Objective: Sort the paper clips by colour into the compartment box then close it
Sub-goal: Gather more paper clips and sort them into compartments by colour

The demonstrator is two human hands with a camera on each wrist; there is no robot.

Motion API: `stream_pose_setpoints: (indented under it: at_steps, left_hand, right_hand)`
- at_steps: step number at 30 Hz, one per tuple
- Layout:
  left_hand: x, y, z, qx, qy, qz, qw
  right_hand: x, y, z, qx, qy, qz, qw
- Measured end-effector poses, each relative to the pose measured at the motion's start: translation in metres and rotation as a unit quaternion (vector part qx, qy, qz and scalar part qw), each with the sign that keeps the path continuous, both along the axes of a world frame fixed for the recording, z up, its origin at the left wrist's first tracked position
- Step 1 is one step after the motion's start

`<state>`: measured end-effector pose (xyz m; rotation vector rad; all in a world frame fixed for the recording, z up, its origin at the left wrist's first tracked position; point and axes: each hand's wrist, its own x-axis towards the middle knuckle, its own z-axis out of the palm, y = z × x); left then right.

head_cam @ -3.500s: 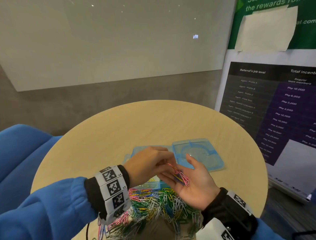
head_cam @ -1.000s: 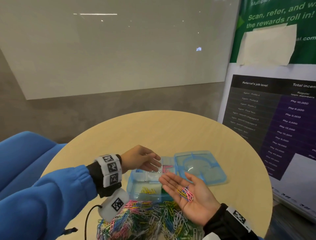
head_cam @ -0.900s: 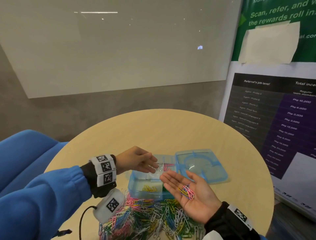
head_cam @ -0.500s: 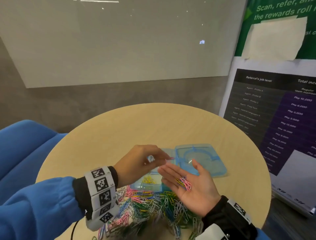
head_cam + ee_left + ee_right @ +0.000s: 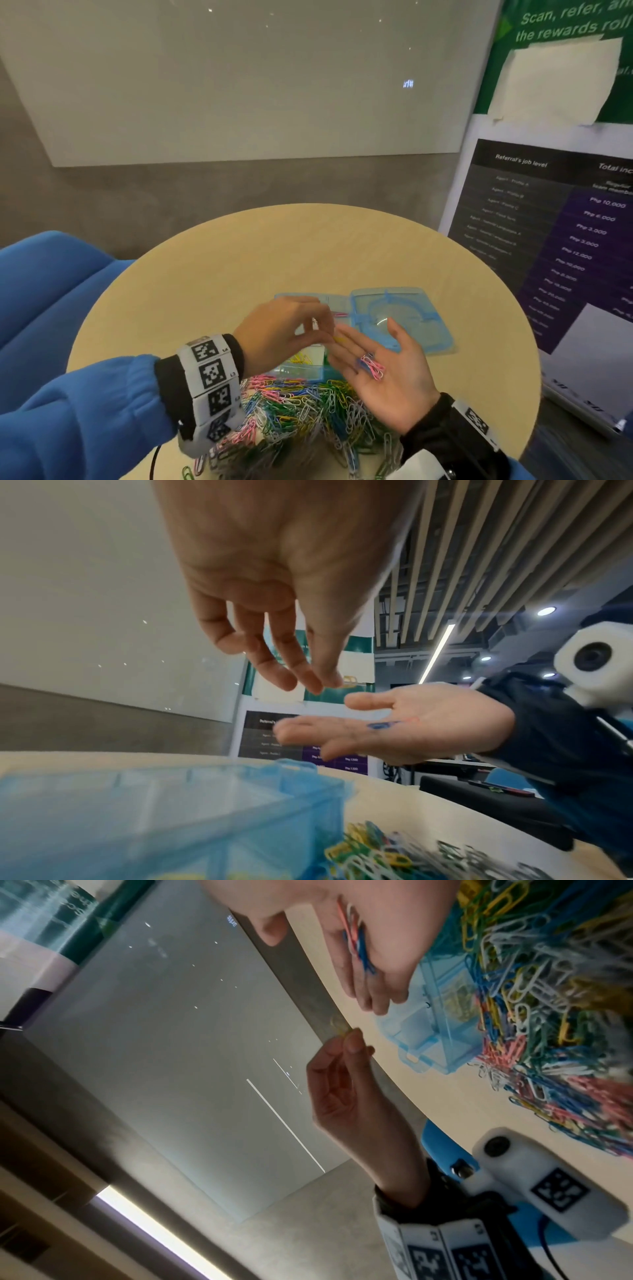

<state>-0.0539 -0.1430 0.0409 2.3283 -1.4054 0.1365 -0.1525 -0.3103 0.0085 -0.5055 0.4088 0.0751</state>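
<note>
Pinching a yellow clip (image 5: 339,1027) in left grip (image 5: 284,329) over the open box (image 5: 404,322), cupping pink and blue clips (image 5: 371,366) on flat, open right grip (image 5: 387,377), loose pile (image 5: 308,411) sitting on worktop (image 5: 274,257).

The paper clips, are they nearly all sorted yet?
Not nearly. A few yellow clips and pink clips already lie in separate compartments of the clear blue plastic box. The left hand pinches one yellow paper clip; the open right hand carries a small pink and blue bunch. The big mixed heap remains, and the hinged lid lies open.
</note>
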Motion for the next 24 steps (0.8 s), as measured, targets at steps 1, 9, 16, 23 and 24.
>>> stream_pose_setpoints:
  at_steps: [1, 9, 16, 23, 24]
  left_hand:
    - [0.003, 0.003, 0.004, 0.013, -0.012, 0.017, 1.0]
    - [0.007, -0.002, 0.006, 0.096, -0.069, 0.028, 0.993]
    - [-0.026, -0.038, -0.004, 0.027, -0.085, -0.13, 0.988]
    - [-0.026, -0.048, -0.007, -0.005, -0.141, -0.103, 0.985]
    - [-0.027, -0.048, -0.006, -0.008, -0.123, -0.096, 0.988]
  right_hand:
    - [0.001, -0.002, 0.001, -0.001, -0.002, -0.011, 1.0]
    - [0.0, -0.006, 0.005, -0.002, -0.005, -0.049, 0.999]
    - [0.002, -0.001, -0.003, 0.035, -0.03, -0.009, 0.999]
    - [-0.003, 0.002, 0.005, 0.031, -0.032, -0.003, 0.999]
    - [-0.003, 0.002, 0.005, 0.032, -0.026, -0.005, 0.999]
